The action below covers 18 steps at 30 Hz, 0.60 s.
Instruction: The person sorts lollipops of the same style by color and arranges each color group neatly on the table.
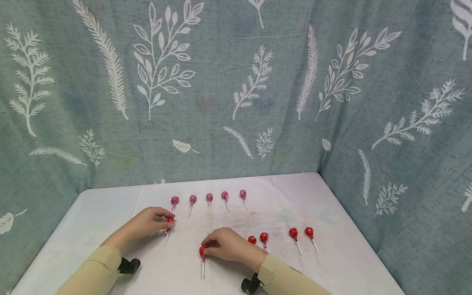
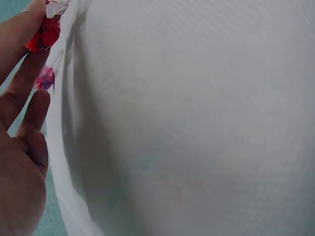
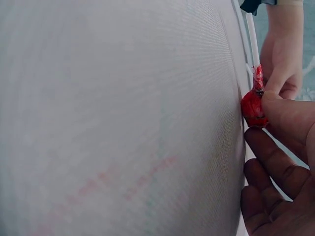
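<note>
My left hand pinches a red-wrapped lollipop by its head, the white stick pointing toward me. In the left wrist view, thumb and finger hold the red wrapper. Nearer to me, my right hand pinches another red lollipop at the head, its stick also toward me; the right wrist view shows the thumb on its red head. Just beyond the left hand, a row of several pink lollipops lies along the back of the table.
Several more red lollipops lie to the right: one pair beside the right wrist, partly hidden by it, and another pair farther right. A white cloth covers the table. Green leaf-patterned curtains hang behind and at the sides.
</note>
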### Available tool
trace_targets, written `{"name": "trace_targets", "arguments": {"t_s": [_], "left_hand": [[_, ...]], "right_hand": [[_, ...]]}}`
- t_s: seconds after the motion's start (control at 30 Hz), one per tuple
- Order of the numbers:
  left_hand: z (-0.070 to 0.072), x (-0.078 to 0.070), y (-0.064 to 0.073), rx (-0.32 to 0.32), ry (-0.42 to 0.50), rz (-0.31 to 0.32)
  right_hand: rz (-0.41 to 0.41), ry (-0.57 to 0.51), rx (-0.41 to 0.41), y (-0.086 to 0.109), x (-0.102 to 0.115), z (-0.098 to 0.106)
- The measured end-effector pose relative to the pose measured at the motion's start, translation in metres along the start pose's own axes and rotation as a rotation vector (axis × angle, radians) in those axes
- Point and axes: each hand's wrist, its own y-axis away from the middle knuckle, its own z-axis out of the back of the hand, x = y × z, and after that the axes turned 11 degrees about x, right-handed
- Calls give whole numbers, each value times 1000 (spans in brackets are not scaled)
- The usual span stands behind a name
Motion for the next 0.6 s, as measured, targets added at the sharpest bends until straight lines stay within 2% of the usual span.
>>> {"name": "trace_targets", "arguments": {"t_s": [0.3,0.6], "left_hand": [[-4,5,0,-18,-3,-19],[-6,8,-1,-23,4,-4]], "right_hand": [[-8,-3,2,-1,-1,-1],[-1,5,-5,-2,-1,-1]]}}
